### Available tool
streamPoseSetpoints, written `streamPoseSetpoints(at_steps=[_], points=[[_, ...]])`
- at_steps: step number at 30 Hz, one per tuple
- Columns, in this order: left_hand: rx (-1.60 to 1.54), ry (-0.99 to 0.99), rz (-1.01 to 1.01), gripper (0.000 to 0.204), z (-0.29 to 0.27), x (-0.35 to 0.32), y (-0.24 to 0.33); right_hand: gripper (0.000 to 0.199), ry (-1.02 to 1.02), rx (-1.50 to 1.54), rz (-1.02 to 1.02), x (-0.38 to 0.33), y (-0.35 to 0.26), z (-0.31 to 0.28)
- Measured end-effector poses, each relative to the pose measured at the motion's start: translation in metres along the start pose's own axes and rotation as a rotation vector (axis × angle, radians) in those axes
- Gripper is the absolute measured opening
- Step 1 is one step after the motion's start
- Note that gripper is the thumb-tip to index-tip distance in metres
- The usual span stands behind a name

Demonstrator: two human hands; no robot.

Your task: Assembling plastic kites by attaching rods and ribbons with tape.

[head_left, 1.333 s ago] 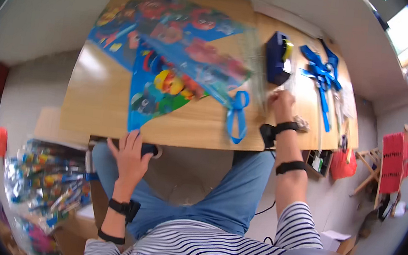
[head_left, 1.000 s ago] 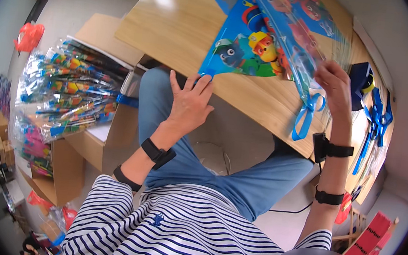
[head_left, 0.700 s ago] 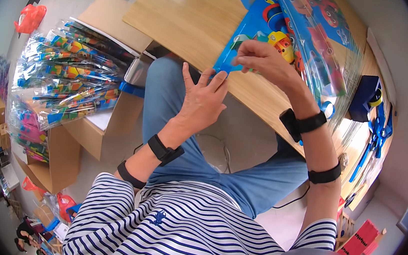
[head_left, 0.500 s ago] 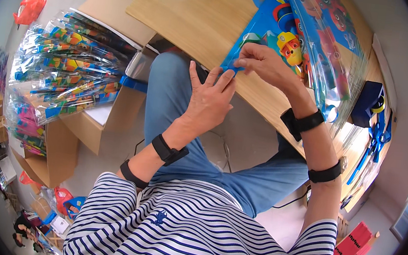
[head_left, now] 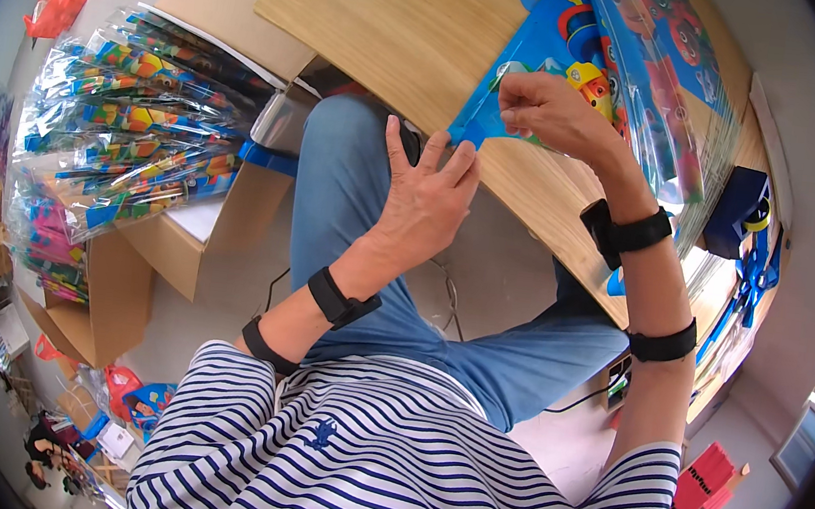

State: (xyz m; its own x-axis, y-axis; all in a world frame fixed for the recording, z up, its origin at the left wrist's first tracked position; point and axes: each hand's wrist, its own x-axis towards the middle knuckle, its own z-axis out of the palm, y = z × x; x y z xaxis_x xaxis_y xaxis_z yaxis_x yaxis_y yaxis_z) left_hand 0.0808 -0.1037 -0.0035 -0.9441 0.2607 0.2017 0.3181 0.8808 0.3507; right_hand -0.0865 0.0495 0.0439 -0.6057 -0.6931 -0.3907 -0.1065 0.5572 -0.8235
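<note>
My left hand (head_left: 424,201) is at the desk's near edge, palm down with fingers stretched and spread. Its fingertips rest at the narrow lower tip of a blue cartoon-printed sheet (head_left: 540,64); the thumb is hidden. Above the sheet, a little to the right, my right hand (head_left: 564,120) is curled with its fingertips drawn together. Whatever they hold, if anything, cannot be made out. Shiny clear plastic sleeves (head_left: 686,151) lie over the printed sheet to the right of that hand.
Wooden desk (head_left: 384,21) ahead; a dark blue tape dispenser-like box (head_left: 735,206) and blue ribbon-like strips (head_left: 754,279) lie at its right. To my left, a cardboard box (head_left: 166,257) is full of plastic-wrapped printed bundles (head_left: 141,124). A red bag (head_left: 57,6) lies beyond.
My right hand has moved up and right, away from the sheet's tip and my left fingers. The left hand has shifted slightly right, its fingers still by the tip.
</note>
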Motion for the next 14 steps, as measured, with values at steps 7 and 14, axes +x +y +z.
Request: streamPoseSetpoints(at_steps=[7,14], points=[[0.056,-0.001,0.007,0.064,0.005,-0.002,-0.002,0.010,-0.070,-0.312,-0.134,0.019,0.007,0.009],[0.088,-0.007,0.006,0.065,0.006,-0.002,-0.002,0.013,-0.045,-0.494,-0.143,0.027,0.007,0.014]])
